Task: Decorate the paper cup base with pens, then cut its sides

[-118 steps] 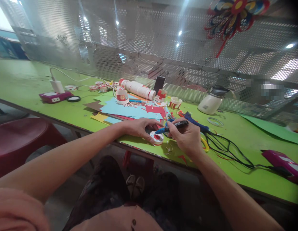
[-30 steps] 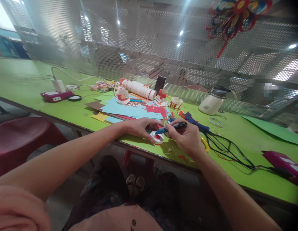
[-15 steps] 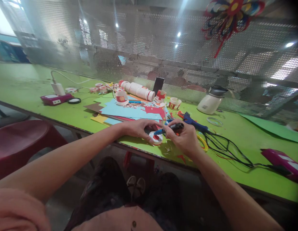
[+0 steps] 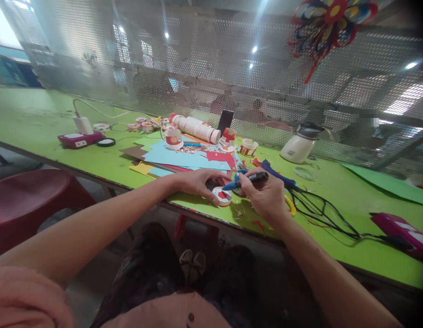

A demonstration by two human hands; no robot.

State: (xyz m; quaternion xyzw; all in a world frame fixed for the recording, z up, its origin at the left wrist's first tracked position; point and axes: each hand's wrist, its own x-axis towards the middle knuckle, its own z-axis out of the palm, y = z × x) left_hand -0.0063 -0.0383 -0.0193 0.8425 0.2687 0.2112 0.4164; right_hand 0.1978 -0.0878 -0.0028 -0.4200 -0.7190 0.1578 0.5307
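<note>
A small round white piece with red marks (image 4: 223, 196) lies near the front edge of the green table (image 4: 341, 196). My left hand (image 4: 198, 181) rests over it with the fingertips pinching its rim. My right hand (image 4: 264, 193) is closed on a black marker with a blue tip (image 4: 245, 180), the tip pointing down at the round piece. Small paper scraps (image 4: 239, 212) lie just in front of my right hand.
Coloured paper sheets (image 4: 184, 158), cut paper cups (image 4: 173, 136), a stack of cups lying down (image 4: 197, 127), a phone (image 4: 225, 121), a blue glue gun (image 4: 278, 175) with black cables (image 4: 321, 212), a white jug (image 4: 300, 143), purple boxes (image 4: 401, 232). A red stool (image 4: 30, 198) stands left.
My right hand and the marker shift slightly over the round piece. The left hand stays on it. The view sways a little.
</note>
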